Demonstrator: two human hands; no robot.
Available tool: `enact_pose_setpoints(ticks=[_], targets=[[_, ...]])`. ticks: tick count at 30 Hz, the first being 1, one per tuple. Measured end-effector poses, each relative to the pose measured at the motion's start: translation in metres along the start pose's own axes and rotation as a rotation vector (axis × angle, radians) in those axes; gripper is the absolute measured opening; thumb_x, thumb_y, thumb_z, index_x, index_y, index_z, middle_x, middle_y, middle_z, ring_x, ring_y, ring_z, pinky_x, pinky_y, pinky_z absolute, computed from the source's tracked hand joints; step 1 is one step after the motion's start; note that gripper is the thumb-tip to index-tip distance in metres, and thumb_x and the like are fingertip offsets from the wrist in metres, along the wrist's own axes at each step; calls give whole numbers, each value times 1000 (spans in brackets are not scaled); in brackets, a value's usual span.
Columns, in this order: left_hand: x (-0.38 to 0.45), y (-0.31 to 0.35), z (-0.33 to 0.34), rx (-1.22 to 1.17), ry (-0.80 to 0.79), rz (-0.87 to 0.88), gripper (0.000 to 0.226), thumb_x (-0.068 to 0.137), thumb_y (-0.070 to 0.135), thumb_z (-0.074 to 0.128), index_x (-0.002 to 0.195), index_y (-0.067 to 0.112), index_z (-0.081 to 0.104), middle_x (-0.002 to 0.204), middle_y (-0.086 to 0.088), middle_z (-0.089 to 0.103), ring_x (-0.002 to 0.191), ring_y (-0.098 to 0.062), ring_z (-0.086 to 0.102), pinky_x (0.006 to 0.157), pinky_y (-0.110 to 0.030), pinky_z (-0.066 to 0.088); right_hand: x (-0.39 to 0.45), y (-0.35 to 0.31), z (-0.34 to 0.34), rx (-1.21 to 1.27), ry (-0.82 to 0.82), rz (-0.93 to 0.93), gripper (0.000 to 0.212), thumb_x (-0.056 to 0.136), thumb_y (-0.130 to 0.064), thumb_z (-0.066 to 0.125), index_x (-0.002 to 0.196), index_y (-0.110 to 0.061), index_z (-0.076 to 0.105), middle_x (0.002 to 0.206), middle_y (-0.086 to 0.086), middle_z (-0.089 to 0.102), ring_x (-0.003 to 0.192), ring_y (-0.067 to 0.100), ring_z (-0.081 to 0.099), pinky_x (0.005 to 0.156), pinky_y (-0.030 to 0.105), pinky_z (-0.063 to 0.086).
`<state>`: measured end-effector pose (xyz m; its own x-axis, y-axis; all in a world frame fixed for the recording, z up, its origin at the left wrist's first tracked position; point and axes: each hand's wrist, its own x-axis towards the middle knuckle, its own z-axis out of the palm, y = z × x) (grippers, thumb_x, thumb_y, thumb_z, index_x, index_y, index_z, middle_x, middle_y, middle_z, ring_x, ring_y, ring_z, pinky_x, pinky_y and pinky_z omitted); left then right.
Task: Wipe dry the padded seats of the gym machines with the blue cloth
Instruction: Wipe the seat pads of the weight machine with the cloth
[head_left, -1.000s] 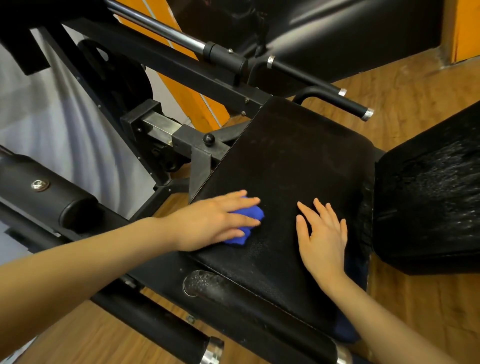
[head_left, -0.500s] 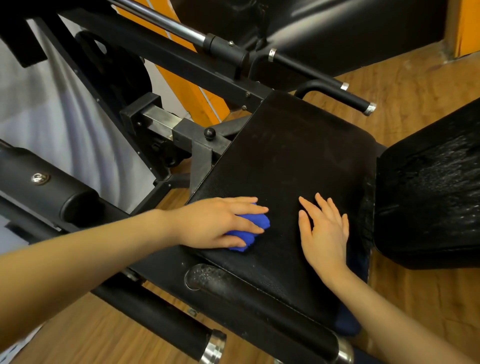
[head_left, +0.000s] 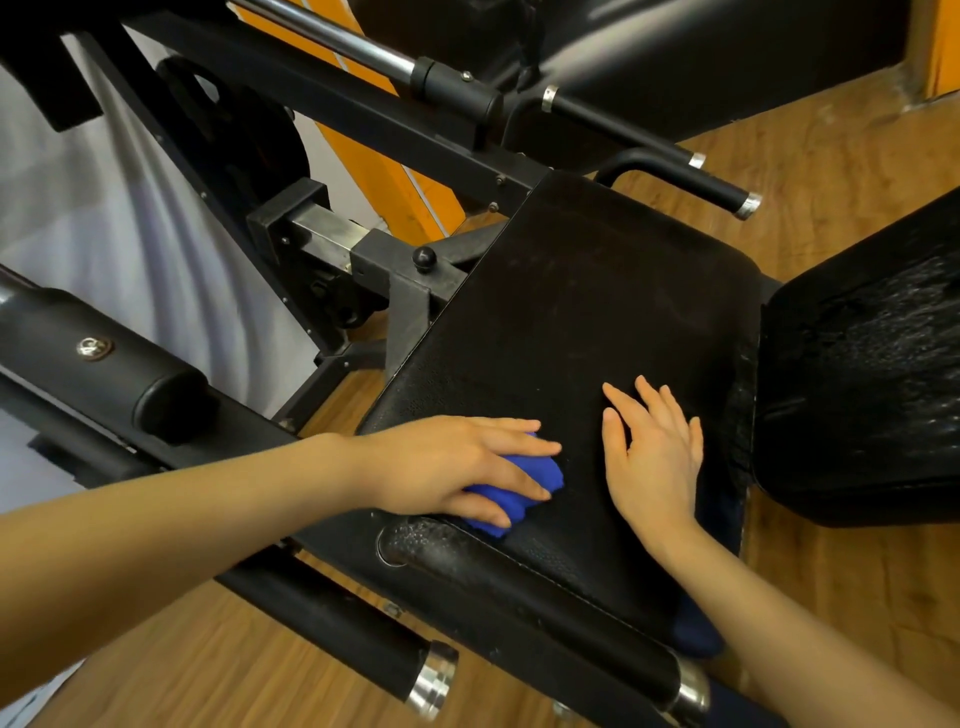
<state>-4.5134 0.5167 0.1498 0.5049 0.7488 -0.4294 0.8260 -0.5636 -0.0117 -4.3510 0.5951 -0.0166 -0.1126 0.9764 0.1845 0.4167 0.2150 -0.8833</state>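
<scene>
On the seat (head_left: 587, 312), the left hand (head_left: 447, 462) presses the cloth (head_left: 524, 486) with straight fingers; the right hand (head_left: 657, 457) rests flat beside it.

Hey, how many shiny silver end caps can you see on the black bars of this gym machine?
3 clearly: one on the bar at upper right, one on the bar at bottom centre, one at the seat's front edge. More may be hidden behind the arms or off frame.

Black padded seat (head_left: 587, 322), textured, tilted on the machine frame over a wood floor (head_left: 841, 161). Bunched blue cloth (head_left: 524, 480) at the seat's near-left edge, under the left hand (head_left: 447, 465). Right hand (head_left: 654, 457) flat on the seat, just right of the cloth.
</scene>
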Motion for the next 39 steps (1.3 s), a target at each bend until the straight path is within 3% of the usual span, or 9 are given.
enact_pose_setpoints(ticks=[3, 6, 13, 17, 22, 26, 31, 34, 39], targets=[[5, -1, 0, 11, -32, 5, 47, 93, 38, 61, 138, 27, 54, 160, 5, 25, 148, -8, 4, 112, -6, -4, 0, 0, 0, 3, 2, -5, 39, 102, -34, 41, 140, -30, 51, 155, 2, 35, 149, 20, 17, 121, 47, 3], [2, -3, -3, 13, -41, 5, 48, 92, 39, 62, 138, 26, 54, 160, 4, 25, 149, -11, 6, 109, -4, -5, 0, 0, 0, 0, 1, -11, 39, 102, -33, 41, 140, -29, 51, 155, 2, 36, 149, 20, 17, 122, 48, 4], [-7, -6, -1, 44, -11, -24, 47, 91, 38, 63, 136, 25, 56, 159, 3, 27, 149, -14, 10, 112, -13, 4, 1, 0, 2, 7, -9, -6, 40, 102, -35, 41, 140, -30, 51, 155, 3, 35, 149, 21, 17, 122, 49, 4], [-32, -22, -10, 76, 0, -57, 49, 91, 50, 53, 136, 29, 55, 159, 6, 25, 149, -13, 11, 118, -33, 23, 0, 1, -2, 13, -28, -17, 40, 102, -35, 40, 140, -30, 50, 156, 2, 34, 149, 20, 15, 122, 49, 2], [-73, -39, -28, 107, 33, -152, 48, 89, 55, 50, 133, 38, 49, 158, 8, 27, 148, -12, 15, 114, -45, 33, -1, 4, -4, -4, -54, -38, 41, 102, -35, 40, 142, -30, 47, 157, 2, 31, 149, 20, 13, 122, 47, 0], [-74, -39, -31, 77, 15, -223, 46, 89, 42, 64, 134, 36, 54, 158, 12, 24, 149, -11, 14, 115, -47, 33, -1, 2, -3, -11, -43, -27, 41, 102, -35, 40, 141, -30, 48, 157, 2, 33, 149, 20, 14, 122, 48, 2], [-45, -36, -34, 126, 178, -263, 48, 94, 44, 53, 138, 27, 53, 159, 0, 26, 149, -20, 16, 117, -43, 28, -1, -2, 1, -25, -7, -10, 40, 101, -35, 41, 140, -29, 50, 155, 3, 36, 148, 21, 18, 122, 49, 4], [-11, -48, -44, 173, 241, -437, 48, 97, 32, 56, 144, 26, 46, 162, -1, 18, 150, -21, 10, 120, -37, 17, -1, -3, -1, -34, 6, -4, 39, 101, -34, 42, 139, -29, 51, 154, 3, 37, 148, 21, 18, 122, 48, 5], [37, -77, -57, 74, 423, -657, 47, 98, 29, 56, 144, 23, 46, 160, -6, 24, 146, -24, 24, 116, -37, 22, -3, -7, -4, -81, -4, 13, 41, 102, -36, 38, 142, -33, 46, 156, -1, 33, 149, 17, 15, 122, 45, 4]])
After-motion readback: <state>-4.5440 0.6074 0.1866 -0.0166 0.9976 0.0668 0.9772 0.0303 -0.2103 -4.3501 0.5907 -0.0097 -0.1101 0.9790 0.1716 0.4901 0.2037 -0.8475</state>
